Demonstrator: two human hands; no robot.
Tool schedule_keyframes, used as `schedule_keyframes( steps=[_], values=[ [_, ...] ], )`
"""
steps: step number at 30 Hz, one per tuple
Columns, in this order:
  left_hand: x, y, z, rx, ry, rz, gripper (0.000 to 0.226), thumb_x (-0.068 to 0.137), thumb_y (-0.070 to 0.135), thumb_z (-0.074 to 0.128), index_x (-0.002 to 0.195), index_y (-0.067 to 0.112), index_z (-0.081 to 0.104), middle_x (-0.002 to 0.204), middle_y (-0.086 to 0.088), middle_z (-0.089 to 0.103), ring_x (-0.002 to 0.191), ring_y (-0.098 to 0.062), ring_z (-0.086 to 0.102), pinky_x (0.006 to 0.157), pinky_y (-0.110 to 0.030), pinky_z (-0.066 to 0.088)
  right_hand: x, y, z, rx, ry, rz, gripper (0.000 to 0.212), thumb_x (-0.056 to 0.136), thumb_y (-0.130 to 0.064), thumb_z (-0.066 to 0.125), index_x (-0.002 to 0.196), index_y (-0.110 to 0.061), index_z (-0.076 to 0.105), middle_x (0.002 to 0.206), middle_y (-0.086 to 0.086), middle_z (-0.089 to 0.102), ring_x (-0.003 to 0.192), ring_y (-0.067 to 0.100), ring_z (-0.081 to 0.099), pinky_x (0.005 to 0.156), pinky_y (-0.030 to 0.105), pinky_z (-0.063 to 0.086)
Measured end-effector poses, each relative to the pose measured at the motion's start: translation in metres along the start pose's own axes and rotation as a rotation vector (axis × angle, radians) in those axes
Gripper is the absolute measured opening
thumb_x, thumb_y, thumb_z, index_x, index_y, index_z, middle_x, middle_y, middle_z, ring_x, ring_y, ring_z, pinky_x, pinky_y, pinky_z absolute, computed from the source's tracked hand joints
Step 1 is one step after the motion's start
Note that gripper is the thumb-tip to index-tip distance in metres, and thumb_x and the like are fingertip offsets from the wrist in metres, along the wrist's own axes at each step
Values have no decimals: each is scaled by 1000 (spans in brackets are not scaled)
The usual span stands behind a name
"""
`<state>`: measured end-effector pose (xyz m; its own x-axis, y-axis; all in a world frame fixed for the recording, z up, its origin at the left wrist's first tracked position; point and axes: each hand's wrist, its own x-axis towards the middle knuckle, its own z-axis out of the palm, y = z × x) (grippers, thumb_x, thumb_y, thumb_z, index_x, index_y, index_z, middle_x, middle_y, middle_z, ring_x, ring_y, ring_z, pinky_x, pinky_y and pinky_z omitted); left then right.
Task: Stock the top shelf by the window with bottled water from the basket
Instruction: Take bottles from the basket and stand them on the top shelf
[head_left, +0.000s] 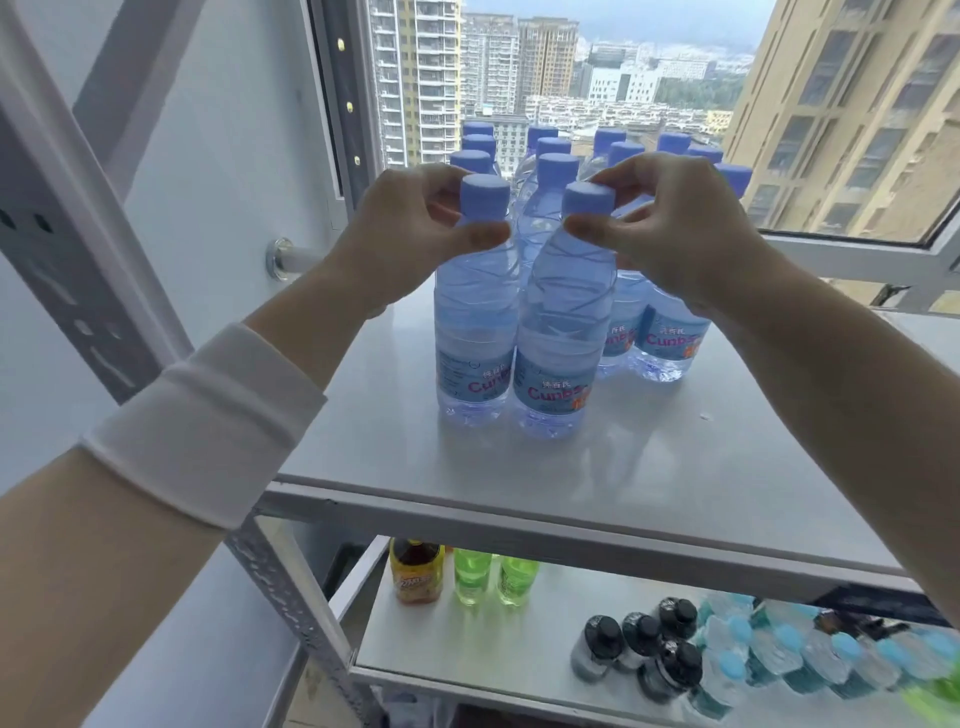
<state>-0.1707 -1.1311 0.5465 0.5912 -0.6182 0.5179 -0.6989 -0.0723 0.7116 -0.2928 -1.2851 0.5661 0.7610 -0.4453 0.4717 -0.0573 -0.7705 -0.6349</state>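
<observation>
While hands (415, 223) (670, 228) pinch their necks, two water-filled bottles (475, 322) (561, 322) stand on the shelf (675, 441).

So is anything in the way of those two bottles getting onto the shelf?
Nothing visible. The left hand pinches the left bottle, the right hand the right bottle, and both sit on the shelf already.

Both arms reach forward, wrists close together. A white cuff (208, 415) wraps the left forearm and the right forearm is bare. The left hand (415, 223) pinches the near-left bottle (475, 312) just under its cap, thumb in front and fingers curled behind. The right hand (675, 228) does the same on the near-right bottle (561, 322).
</observation>
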Motion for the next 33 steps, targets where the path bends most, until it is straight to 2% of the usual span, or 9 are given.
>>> schedule_keyframes(
  steps=[5, 7, 13, 17, 22, 24, 27, 30, 33],
  values=[
    [11, -8, -5, -131, -66, -43, 35, 73, 13, 74, 105, 19, 61, 68, 25, 68, 65, 11, 60, 67, -7, 47, 10, 4, 3, 15, -5, -6, 45, 75, -28, 74, 113, -9, 61, 98, 3, 61, 86, 17, 57, 89, 43, 51],
    [13, -10, -7, -174, -81, -62, 35, 71, 15, 74, 104, 19, 61, 71, 26, 69, 70, 8, 61, 69, -10, 50, 14, 5, 4, 26, -4, 11, 44, 75, -27, 74, 113, -8, 61, 96, 2, 60, 84, 16, 56, 88, 42, 52],
    [13, -8, -11, -191, -171, -128, 31, 78, 12, 68, 106, 19, 56, 96, 4, 63, 86, -7, 59, 77, -16, 51, 14, 9, 10, 32, 15, -5, 43, 76, -29, 73, 113, -10, 59, 95, 1, 59, 86, 18, 57, 90, 42, 50],
    [9, -3, -9, -143, -167, -158, 33, 77, 22, 70, 107, 21, 55, 103, -3, 62, 89, -10, 59, 78, -19, 50, 11, 10, 8, 51, -15, 6, 46, 75, -33, 73, 115, -15, 58, 96, 2, 62, 90, 20, 60, 89, 47, 50],
    [4, -1, -3, -69, -30, -89, 31, 77, 24, 72, 104, 21, 59, 86, 10, 61, 73, 1, 59, 75, -16, 49, 6, 11, 8, 89, -50, 62, 53, 72, -35, 75, 119, -21, 55, 102, 6, 62, 102, 24, 60, 83, 49, 54],
    [5, -1, -2, -37, -17, -53, 32, 79, 19, 70, 109, 15, 60, 82, 13, 59, 62, 11, 56, 68, -8, 47, 5, 10, 8, 124, -36, 85, 51, 72, -32, 76, 117, -21, 56, 103, 8, 62, 101, 26, 61, 77, 49, 56],
    [5, -1, -2, -57, -26, -30, 36, 81, 13, 68, 116, 9, 58, 84, 12, 58, 61, 16, 56, 68, -4, 47, 4, 8, 7, 155, -38, 118, 48, 73, -29, 76, 116, -19, 56, 103, 10, 61, 100, 27, 62, 73, 48, 58],
    [6, -1, -2, -112, -54, -59, 35, 81, 10, 66, 115, 11, 56, 89, 10, 60, 72, 7, 60, 76, -10, 49, 3, 5, 7, 182, -28, 138, 44, 74, -25, 75, 114, -20, 57, 92, 3, 59, 99, 28, 63, 73, 49, 57],
    [8, -1, -2, -122, -73, -72, 32, 81, 9, 67, 110, 16, 56, 93, 6, 61, 88, -12, 60, 88, -21, 50, 3, 5, 8, 176, 0, 139, 43, 74, -26, 75, 113, -20, 58, 82, -6, 56, 97, 25, 62, 73, 49, 57]
  ],
)
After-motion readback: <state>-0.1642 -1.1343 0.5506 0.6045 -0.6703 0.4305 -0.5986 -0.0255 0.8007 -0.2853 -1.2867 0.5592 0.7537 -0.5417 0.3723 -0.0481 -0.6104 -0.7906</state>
